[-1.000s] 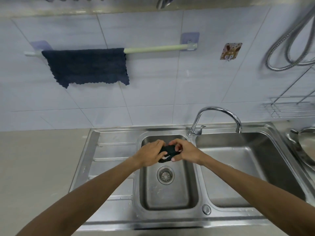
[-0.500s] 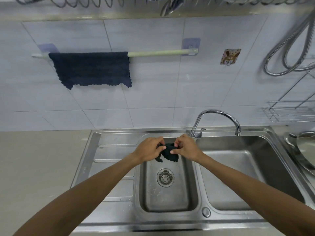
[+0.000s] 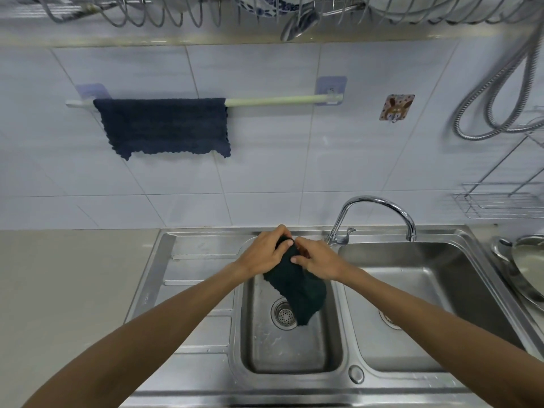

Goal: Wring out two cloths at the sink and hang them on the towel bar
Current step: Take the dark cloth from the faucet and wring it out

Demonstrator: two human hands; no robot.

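Note:
A dark green cloth (image 3: 298, 287) hangs over the small left basin of the steel sink (image 3: 206, 375). My left hand (image 3: 268, 251) and my right hand (image 3: 319, 259) both grip its top edge, close together, and the cloth droops unfolded toward the drain (image 3: 283, 315). A dark blue cloth (image 3: 164, 126) hangs spread on the left part of the pale green towel bar (image 3: 282, 100) on the tiled wall. The bar's right part is bare.
A curved chrome tap (image 3: 379, 210) stands behind the divider between the basins. A dish rack with bowls (image 3: 265, 7) hangs overhead, a shower hose (image 3: 494, 92) and wire shelf (image 3: 500, 201) at right. A metal bowl (image 3: 530, 260) sits right of the sink.
The green cloth was a tight wad squeezed between both hands; now it has opened and hangs down. Both hands have lifted slightly, and the view has tilted upward.

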